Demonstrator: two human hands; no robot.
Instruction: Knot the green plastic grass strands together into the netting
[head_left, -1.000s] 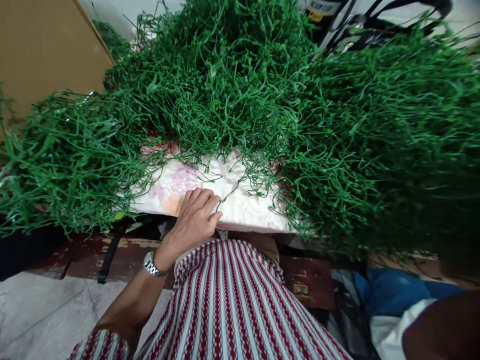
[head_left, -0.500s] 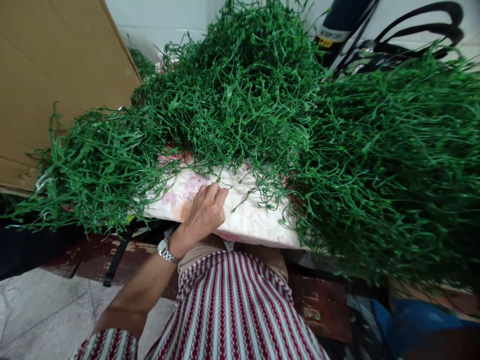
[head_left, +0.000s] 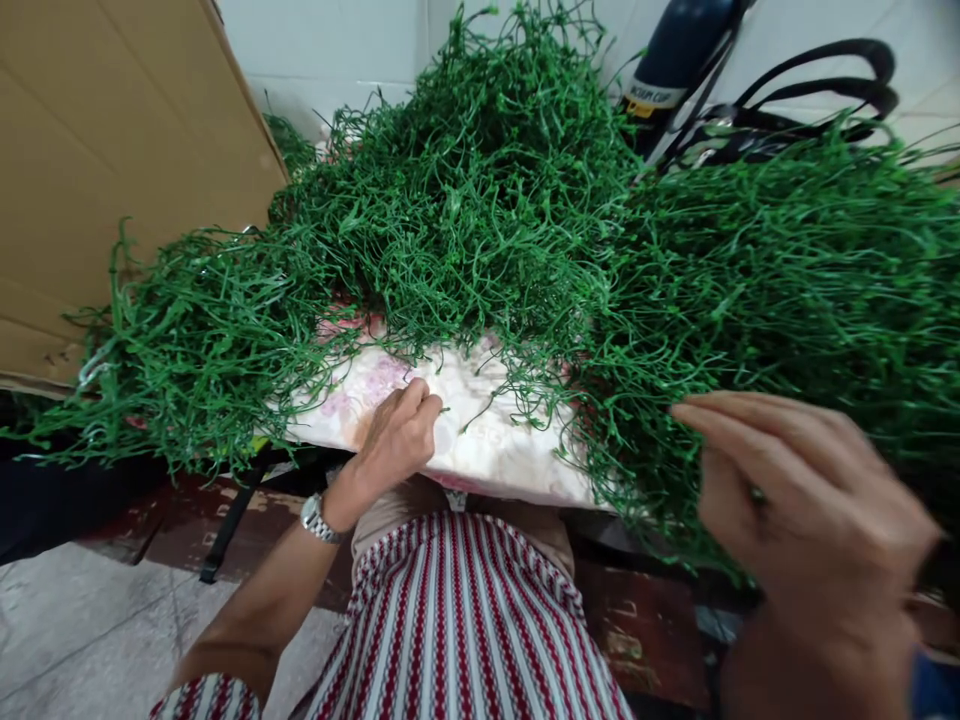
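Observation:
My left hand (head_left: 397,430), with a silver watch at the wrist, is closed above the near part of the floral cloth (head_left: 487,430). A thin green stem tip shows beside its fingers; the rest is hidden. On the right, my right hand (head_left: 810,490) is raised over the near edge of the right green pile (head_left: 787,270), its fingertips pinched together; whatever is between them cannot be made out. A large heap of thin green stems (head_left: 487,190) lies at the middle back, and a smaller pile (head_left: 210,340) lies on the left. A few loose stems (head_left: 525,390) rest on the cloth.
A cardboard sheet (head_left: 127,150) stands at the back left. At the back right are a dark bottle (head_left: 667,60) and black straps (head_left: 825,80) by the white wall. Below are a dark red wooden bench (head_left: 645,620) and the pale floor (head_left: 97,620).
My right hand has come into view on the right. My left hand has shifted slightly left and down, still closed. The camera view has moved a little.

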